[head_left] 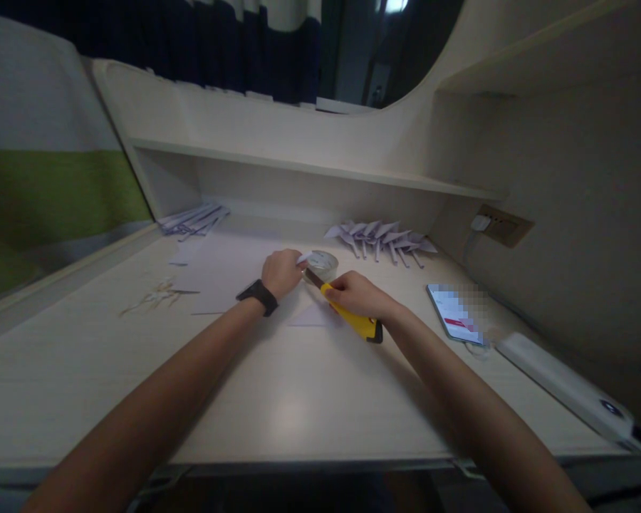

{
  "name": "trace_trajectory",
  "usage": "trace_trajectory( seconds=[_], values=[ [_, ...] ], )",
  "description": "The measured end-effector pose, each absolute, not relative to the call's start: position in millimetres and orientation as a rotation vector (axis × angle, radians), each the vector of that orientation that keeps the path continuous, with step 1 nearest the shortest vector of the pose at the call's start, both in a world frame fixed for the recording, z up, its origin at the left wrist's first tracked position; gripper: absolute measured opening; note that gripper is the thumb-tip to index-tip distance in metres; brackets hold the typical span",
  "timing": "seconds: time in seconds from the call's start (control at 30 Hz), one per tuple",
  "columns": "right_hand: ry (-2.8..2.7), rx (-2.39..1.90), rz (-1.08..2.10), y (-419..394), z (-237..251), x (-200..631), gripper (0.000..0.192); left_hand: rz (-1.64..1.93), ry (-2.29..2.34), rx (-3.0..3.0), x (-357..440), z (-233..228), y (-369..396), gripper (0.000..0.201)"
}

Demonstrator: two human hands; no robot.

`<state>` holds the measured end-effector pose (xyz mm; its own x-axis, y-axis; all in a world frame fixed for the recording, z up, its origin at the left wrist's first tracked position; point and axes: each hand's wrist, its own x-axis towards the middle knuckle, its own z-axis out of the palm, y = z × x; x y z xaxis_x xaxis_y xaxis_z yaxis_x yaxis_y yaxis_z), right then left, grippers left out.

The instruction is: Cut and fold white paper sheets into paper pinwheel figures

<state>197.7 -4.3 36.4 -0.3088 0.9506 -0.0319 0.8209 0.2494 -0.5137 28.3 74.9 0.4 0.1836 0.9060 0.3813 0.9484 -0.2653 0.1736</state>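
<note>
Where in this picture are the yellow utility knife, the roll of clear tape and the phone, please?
yellow utility knife (352,320), head view, on the yellow handle below the right hand.
roll of clear tape (323,262), head view, on its top rim.
phone (456,313), head view, on the lit screen.

yellow utility knife (352,318), black wristband (258,296), clear tape roll (323,263)
</note>
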Motion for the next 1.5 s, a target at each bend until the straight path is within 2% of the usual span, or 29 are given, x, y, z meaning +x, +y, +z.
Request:
trace_trajectory(
  seconds=[0.43, 0.63, 0.77, 0.87, 1.1, 1.27, 1.5],
  values=[
    [-2.215, -1.696, 0.635, 4.5, 36.3, 198.5, 0.032, -0.59, -1.825, -2.343, 27.2, -1.1, 75.6, 0.033],
    [-2.013, -1.686, 0.574, 27.2, 23.0, 204.7, 0.031, -0.646, -1.864, -2.357, 26.8, -1.7, 78.9, 0.031],
    [-1.833, -1.639, 0.349, 45.1, 4.9, 210.4, 0.031, -0.702, -1.868, -2.379, 26.5, -3.4, 81.1, 0.032],
    [-1.82, -1.609, 0.307, 52.6, -6.6, 214.1, 0.03, -0.741, -1.896, -2.4, 24.9, -4.9, 82.6, 0.032],
    [-1.852, -1.526, 0.403, 58.7, -18.6, 221.9, 0.03, -0.973, -2.095, -2.464, 21.1, -8.4, 89.4, 0.028],
    [-1.831, -1.492, 0.46, 60.5, -18.3, 224.0, 0.027, -1.09, -2.116, -2.412, 18.7, -4.3, 94.8, 0.019],
    [-1.71, -1.427, 0.532, 63.2, -20.9, 223.3, 0.022, -1.38, -2.082, -2.321, 0.4, 1.8, 102.3, 0.019]
  ],
)
